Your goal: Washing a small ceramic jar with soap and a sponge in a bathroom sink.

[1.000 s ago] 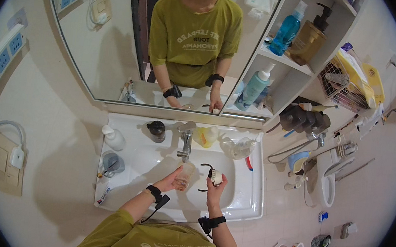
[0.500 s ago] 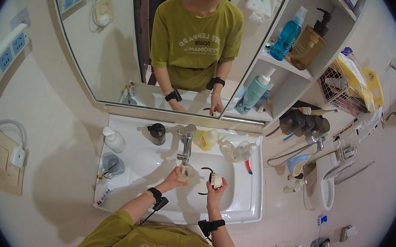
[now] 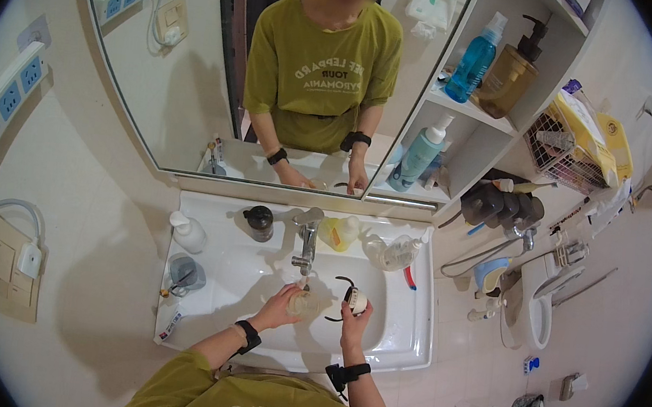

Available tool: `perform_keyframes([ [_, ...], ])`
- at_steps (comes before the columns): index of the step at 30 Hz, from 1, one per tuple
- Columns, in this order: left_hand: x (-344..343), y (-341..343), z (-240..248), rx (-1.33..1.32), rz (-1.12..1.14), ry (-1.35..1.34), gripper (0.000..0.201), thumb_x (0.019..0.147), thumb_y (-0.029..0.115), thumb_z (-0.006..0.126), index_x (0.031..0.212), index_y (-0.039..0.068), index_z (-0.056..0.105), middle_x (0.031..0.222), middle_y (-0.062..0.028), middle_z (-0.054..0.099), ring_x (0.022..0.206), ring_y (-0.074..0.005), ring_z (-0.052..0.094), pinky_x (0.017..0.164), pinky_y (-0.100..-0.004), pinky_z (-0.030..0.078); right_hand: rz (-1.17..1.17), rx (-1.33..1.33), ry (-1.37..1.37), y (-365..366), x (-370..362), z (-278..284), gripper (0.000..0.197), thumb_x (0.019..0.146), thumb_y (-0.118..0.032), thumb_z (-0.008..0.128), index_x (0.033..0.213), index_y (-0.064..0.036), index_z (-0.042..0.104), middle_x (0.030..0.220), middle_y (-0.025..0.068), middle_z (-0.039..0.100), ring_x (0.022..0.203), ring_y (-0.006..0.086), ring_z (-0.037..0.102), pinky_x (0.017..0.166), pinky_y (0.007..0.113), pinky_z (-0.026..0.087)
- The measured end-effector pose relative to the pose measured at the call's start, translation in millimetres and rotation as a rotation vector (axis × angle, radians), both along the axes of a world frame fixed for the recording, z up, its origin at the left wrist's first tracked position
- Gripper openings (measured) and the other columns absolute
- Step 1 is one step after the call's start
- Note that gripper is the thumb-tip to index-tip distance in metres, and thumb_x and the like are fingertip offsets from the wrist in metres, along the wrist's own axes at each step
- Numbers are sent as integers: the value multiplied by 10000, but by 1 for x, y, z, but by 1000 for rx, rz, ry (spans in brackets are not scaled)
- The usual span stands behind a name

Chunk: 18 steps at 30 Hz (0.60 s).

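Below the faucet [image 3: 306, 237], my left hand [image 3: 276, 310] has its fingers closed on the side of a clear cup-like container [image 3: 303, 304]. Whether water is running into it is hard to make out. To its right, over the basin, my right hand [image 3: 355, 321] grips a cream-coloured round piece with a dark rim [image 3: 357, 301]. Two curved dark arms stick out from that piece toward the left. The two held things are apart from each other, both above the white sink [image 3: 214, 306].
Along the sink's back ledge stand a dark pump bottle [image 3: 260, 223], a yellowish bottle [image 3: 338, 232] and a clear bottle [image 3: 401, 252]. A white bottle [image 3: 188, 232], a grey cup [image 3: 187, 272] and a tube [image 3: 168, 323] line the left rim. A mirror [image 3: 196, 89] rises behind.
My left hand has drawn the clear container down toward me, a little farther below the faucet. My right hand and its cream piece have barely shifted.
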<state>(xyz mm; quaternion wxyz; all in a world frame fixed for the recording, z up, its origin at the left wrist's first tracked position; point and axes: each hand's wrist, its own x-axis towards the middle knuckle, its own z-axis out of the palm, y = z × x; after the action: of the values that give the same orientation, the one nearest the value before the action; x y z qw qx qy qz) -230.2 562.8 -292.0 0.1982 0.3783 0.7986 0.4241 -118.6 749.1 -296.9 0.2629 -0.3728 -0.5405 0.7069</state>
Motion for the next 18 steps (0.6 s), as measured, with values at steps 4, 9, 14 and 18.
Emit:
perform_keyframes([
  [4, 6, -6, 7, 15, 10, 35, 734, 609, 235, 759, 1228, 64, 404, 1263, -135, 376, 1175, -307, 406, 947, -370, 387, -10, -4, 11, -2, 0, 2, 561, 734, -52, 672, 1174, -18, 327, 1039, 86, 466, 924, 153, 476, 819, 272, 409],
  [9, 10, -14, 3, 23, 61, 55, 718, 617, 223, 746, 1228, 51, 410, 1273, -137, 372, 1188, -299, 394, 963, -360, 378, 22, 77, -40, -3, -4, -1, 582, 738, -64, 674, 1194, -9, 315, 1044, 93, 469, 926, 155, 477, 820, 272, 407],
  [14, 5, -8, 1, -3, 25, 71, 714, 628, 237, 733, 1238, 54, 410, 1296, -131, 369, 1227, -280, 354, 985, -355, 354, 18, 111, 3, -1, -5, 0, 590, 748, -73, 671, 1211, -6, 312, 1032, 87, 474, 898, 154, 493, 753, 270, 439],
  [18, 5, -9, 6, 40, -7, 116, 744, 614, 233, 735, 1255, 52, 404, 1316, -140, 357, 1254, -275, 319, 1012, -348, 316, 66, 340, -61, -1, -5, 3, 601, 735, -68, 676, 1219, -17, 323, 1026, 84, 484, 887, 155, 506, 731, 276, 461],
])
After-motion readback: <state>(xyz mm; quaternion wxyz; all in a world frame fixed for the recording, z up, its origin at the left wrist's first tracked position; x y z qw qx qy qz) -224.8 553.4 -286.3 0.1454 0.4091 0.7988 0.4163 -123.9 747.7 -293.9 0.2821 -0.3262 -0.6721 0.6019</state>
